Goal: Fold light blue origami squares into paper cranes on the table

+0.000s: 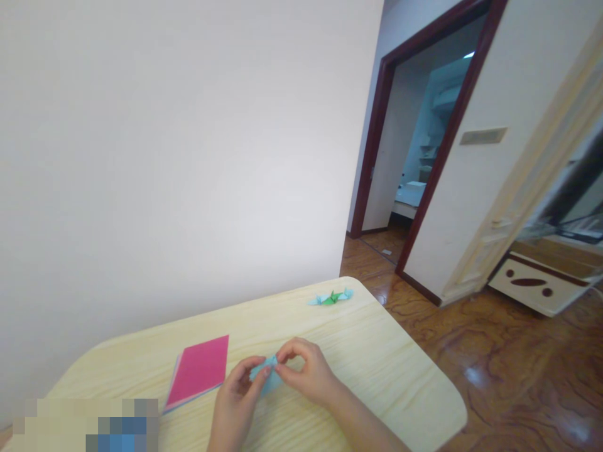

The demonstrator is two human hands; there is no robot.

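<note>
Just above the table (358, 376), both hands pinch a small light blue sheet of folded paper (271, 382). My left hand (240, 389) grips its left side between thumb and fingers. At the top right edge, my right hand (306, 370) has its thumb and index finger closed on the paper. Part of the paper is hidden behind the fingers, so its exact folds cannot be made out. To the left of my left hand lies a stack of square paper (200, 370) with a pink sheet on top.
Small folded paper figures (333, 297), light blue and green, sit in a row near the table's far right corner. A white wall (188, 157) runs along the far edge. Beyond the table's right edge are a wooden floor (471, 370), a doorway (377, 144) and a white cabinet (532, 282).
</note>
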